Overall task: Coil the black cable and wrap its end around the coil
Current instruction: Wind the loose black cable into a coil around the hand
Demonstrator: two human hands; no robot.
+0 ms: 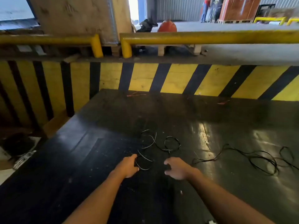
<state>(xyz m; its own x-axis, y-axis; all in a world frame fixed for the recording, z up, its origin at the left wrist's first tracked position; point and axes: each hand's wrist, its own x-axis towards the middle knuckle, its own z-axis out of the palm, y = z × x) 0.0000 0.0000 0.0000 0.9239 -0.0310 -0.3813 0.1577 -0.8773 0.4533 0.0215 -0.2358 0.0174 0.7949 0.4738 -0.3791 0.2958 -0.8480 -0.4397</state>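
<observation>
Black cable [155, 143] lies in loose, uneven loops on the dark tabletop [97, 159], and every place below is given from that tangle. To its left the surface is bare out to the table's edge. At the tangle's near-left edge sits the left hand [128, 165]: its fingers curl around what looks like a small dark piece at the nearest loop, seemingly a narrow grip on the cable's end, though the view is too dark to be sure. The loops run away from that hand, up and slightly rightward across the table, so the cable's long run lies ahead of the person rather than sideways.

Just right of the nearest loop, the right hand [177, 168] hovers with thumb and fingers partly curled and nothing clearly between them; whether it touches a strand I cannot tell. Both hands are close, the left one nearer and apparently in contact.

Farther right, well apart from the tangle, a second spread of black cable [258, 159] trails toward the table's right edge; whether it joins the first is not visible.

Coiling looks barely begun: the likely next move is gathering the far loops toward the left hand.
</observation>
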